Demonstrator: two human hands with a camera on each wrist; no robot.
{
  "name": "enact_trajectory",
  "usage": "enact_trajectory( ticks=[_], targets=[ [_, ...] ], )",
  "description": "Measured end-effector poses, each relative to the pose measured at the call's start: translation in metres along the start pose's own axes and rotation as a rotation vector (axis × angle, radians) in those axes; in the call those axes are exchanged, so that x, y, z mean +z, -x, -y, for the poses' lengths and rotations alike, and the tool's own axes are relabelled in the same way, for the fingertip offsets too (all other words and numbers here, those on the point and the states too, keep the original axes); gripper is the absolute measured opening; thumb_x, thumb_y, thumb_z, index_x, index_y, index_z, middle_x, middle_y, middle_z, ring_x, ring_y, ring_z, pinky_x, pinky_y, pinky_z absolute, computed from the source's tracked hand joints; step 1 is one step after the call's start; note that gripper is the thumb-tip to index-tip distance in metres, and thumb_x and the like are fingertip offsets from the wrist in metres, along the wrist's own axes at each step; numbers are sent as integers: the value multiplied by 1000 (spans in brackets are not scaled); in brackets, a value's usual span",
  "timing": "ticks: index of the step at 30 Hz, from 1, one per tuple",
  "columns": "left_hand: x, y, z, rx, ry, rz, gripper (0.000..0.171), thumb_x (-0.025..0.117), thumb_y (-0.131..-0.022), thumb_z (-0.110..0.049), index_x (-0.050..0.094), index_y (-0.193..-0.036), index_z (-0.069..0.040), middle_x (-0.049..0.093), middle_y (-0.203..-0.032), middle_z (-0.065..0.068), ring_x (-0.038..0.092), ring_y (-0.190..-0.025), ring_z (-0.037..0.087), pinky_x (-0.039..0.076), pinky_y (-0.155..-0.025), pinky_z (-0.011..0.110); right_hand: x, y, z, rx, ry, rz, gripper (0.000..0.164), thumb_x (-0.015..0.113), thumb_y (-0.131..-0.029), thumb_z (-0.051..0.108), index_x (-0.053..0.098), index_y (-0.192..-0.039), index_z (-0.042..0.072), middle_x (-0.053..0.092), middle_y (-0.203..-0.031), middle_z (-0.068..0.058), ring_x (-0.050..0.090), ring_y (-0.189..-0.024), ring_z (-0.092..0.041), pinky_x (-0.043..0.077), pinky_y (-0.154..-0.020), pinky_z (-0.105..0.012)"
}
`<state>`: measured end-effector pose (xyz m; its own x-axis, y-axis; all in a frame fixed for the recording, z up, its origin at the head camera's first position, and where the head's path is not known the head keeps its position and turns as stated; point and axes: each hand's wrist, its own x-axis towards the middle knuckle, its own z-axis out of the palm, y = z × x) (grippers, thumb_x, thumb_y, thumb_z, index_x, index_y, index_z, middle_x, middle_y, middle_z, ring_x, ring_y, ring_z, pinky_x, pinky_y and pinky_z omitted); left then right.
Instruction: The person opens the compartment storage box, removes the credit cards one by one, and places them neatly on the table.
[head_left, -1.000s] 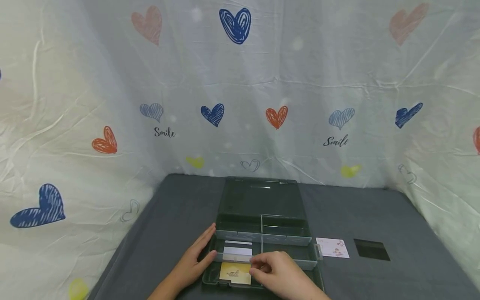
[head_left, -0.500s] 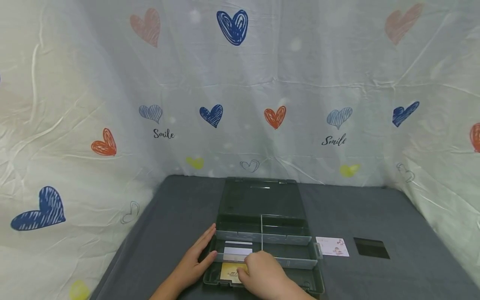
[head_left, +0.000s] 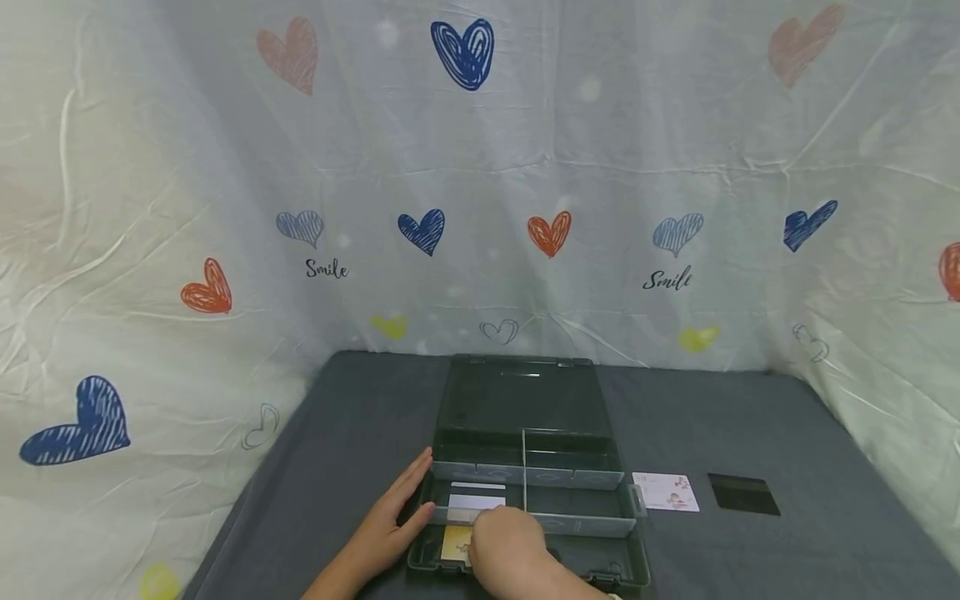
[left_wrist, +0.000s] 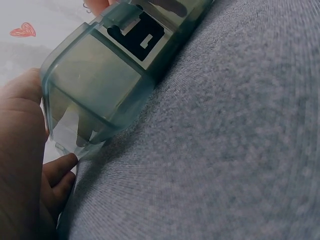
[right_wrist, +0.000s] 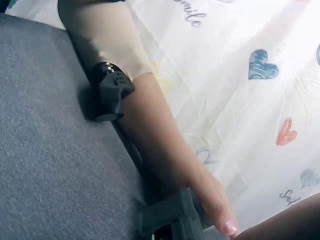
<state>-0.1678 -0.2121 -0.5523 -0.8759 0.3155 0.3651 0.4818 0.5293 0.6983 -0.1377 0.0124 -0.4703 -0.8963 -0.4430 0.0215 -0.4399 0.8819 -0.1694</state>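
A dark green translucent divider box [head_left: 641, 554] lies with its lid [head_left: 525, 400] folded back. My left hand [head_left: 386, 525] rests against its left side, fingers stretched along the wall; the left wrist view shows that hand [left_wrist: 22, 135] beside the box's clear end wall [left_wrist: 95, 75]. In the front left compartment lies a yellow card [head_left: 455, 543], partly covered by my right hand [head_left: 506, 546]. The right fingers are bent down over the card and hidden from above, so I cannot tell whether they pinch it. Behind a divider sits a white card with a dark stripe [head_left: 477, 501].
To the right of the box, a pink-and-white printed card [head_left: 666, 492] and a black card [head_left: 744, 495] lie on the grey cloth [head_left: 817, 550]. A white curtain printed with hearts [head_left: 600, 283] hangs behind and at both sides.
My right hand has shifted left over the yellow card, hiding its right part and turning the back of the hand upward. The left hand stays against the box.
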Motion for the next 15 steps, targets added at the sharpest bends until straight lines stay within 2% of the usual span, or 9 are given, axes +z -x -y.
enact_trajectory(
  ticks=[6,10,15],
  targets=[
    [2,0,0,18,5,-1,65,67,-102,-17,38,-159,-7,33,-165,9,30,-150,17,27,-116,20,6,3,-4,-69,-104,-71,27,70,-84,18,59,-60,10,55,-54,-1,52,-48,-12,46,-42,-33],
    [2,-1,0,49,-6,-10,64,66,-102,-16,38,-159,-5,34,-164,12,31,-150,20,24,-115,16,8,5,-7,-97,-198,-70,29,67,-85,16,56,-58,14,49,-51,5,44,-45,-8,40,-42,-28],
    [1,0,-1,47,-8,-10,63,65,-103,-16,39,-159,-6,34,-164,11,32,-150,22,25,-114,16,9,5,-10,-72,-351,-44,35,66,-88,15,54,-56,20,37,-45,15,34,-41,-4,31,-40,-24]
  ],
)
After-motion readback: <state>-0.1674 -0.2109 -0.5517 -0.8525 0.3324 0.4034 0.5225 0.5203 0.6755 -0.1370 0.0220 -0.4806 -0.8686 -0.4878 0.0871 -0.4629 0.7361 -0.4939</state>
